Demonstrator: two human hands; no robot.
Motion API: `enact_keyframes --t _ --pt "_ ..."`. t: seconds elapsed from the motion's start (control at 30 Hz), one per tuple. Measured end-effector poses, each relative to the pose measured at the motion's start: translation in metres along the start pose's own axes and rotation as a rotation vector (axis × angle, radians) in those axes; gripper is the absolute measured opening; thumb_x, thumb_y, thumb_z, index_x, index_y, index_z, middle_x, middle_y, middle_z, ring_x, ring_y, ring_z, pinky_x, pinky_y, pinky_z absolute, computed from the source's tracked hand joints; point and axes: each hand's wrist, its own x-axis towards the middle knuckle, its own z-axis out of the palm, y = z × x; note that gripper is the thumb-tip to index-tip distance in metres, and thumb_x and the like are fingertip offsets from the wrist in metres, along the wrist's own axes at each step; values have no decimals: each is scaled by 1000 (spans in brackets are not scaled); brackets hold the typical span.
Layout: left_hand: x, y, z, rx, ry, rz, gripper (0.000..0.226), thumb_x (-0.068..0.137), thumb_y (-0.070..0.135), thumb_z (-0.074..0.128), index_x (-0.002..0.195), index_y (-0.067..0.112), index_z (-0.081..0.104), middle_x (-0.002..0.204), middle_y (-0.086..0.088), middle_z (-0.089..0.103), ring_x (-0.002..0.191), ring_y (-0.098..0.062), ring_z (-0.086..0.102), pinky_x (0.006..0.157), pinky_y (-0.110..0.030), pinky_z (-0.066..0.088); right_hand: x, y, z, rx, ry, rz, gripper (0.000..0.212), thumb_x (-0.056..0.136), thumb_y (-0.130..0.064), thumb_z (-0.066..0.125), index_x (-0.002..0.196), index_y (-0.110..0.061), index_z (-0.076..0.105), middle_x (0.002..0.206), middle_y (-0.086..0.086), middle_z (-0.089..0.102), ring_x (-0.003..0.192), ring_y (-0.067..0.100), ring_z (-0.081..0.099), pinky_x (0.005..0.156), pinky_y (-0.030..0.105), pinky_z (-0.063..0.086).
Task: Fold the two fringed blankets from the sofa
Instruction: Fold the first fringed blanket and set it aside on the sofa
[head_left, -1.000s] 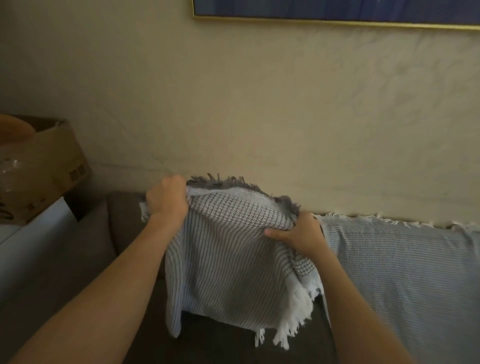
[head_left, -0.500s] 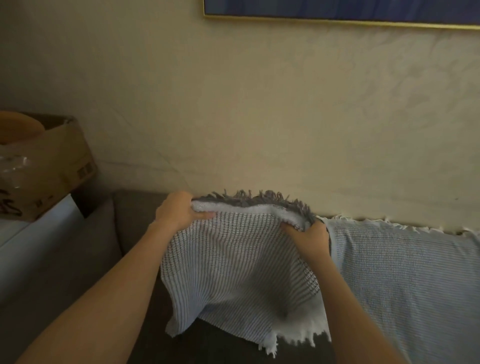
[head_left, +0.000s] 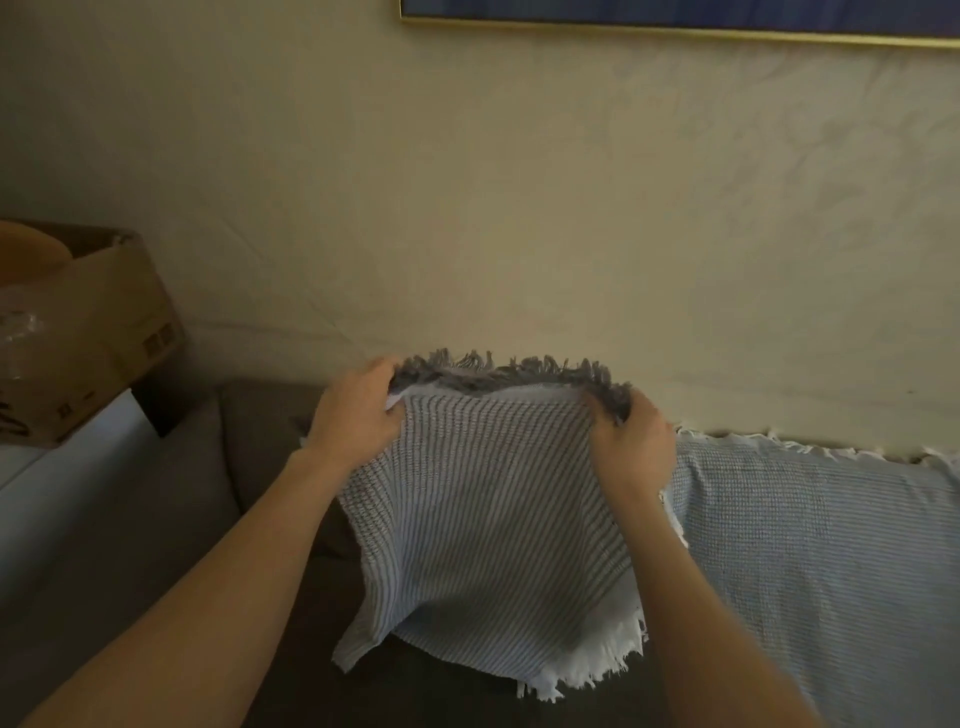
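We noted the striped blanket (head_left: 483, 509) hanging doubled over the sofa (head_left: 254, 447) seat, grey fringe on top. Our left hand (head_left: 358, 415) and right hand (head_left: 631, 447) each gripped a top corner, fingers curled into cloth. The second blanket (head_left: 810, 525) lay draped over the sofa back, just right.

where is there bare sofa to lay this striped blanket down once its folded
Bare grey sofa shows left of the striped blanket, out to its left end, and in a dark strip under its white fringe. The right side is covered by the pale blue blanket. The left hand and right hand both grip the striped one's top edge.
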Motion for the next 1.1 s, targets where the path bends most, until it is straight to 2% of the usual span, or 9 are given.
enact_keyframes --t 0.17,0.3,0.4,0.5,0.63,0.77,0.87,0.97,1.1 --pt "14 21 -17 34 5 248 54 94 -5 61 127 26 32 123 -13 51 61 -23 52 48 -43 49 13 -22 2 181 164 47 7 101 -17 61 99 -11 61 87 2 66 77 25 61 65 40 52" --pt "26 33 -28 190 -215 341 28 94 4 63 106 29 65 159 -14 35 75 -15 58 60 -33 52 31 -36 -2 259 216 44 11 103 -20 61 96 -13 60 81 -2 61 73 23 59 61 37 46" --pt "31 43 -31 189 -404 335 55 95 5 58 135 42 67 131 -3 58 87 -11 52 59 -20 32 34 -39 2 221 216 30 9 103 -20 61 95 -14 60 83 -1 63 74 23 60 64 41 52" --pt "36 54 -27 217 -547 400 90 92 6 61 160 54 29 107 2 63 76 -8 52 53 -24 40 31 -38 10 203 201 19 9 102 -17 60 93 -16 59 83 0 64 74 24 61 63 43 54" --pt "31 61 -14 199 -713 386 123 88 4 68 155 64 -15 87 -9 63 69 -28 63 52 -41 51 31 -33 15 185 178 21 9 101 -17 60 93 -14 60 83 1 65 76 28 62 62 43 53" --pt "28 57 -3 12 -746 296 117 84 10 69 155 69 -2 100 -6 69 73 -23 65 59 -43 55 34 -29 18 165 151 1 11 100 -17 63 90 -14 60 81 2 65 75 28 62 61 43 53" --pt "21 48 11 -82 -719 284 99 80 13 71 156 60 29 124 0 69 95 -15 68 83 -45 61 35 -26 21 175 129 -40 12 99 -19 63 88 -14 59 81 2 65 74 29 60 63 46 54" --pt "10 46 29 -262 -690 236 81 78 3 73 143 49 59 134 7 62 118 -10 61 102 -39 55 35 -26 24 177 112 -63 17 100 -21 64 86 -14 58 80 2 63 72 27 58 62 46 53" --pt "0 52 42 -487 -697 131 81 82 -7 66 135 55 64 129 7 47 125 -12 52 109 -24 41 34 -30 28 190 112 -102 15 101 -22 65 89 -13 61 81 0 64 72 24 58 60 39 47"
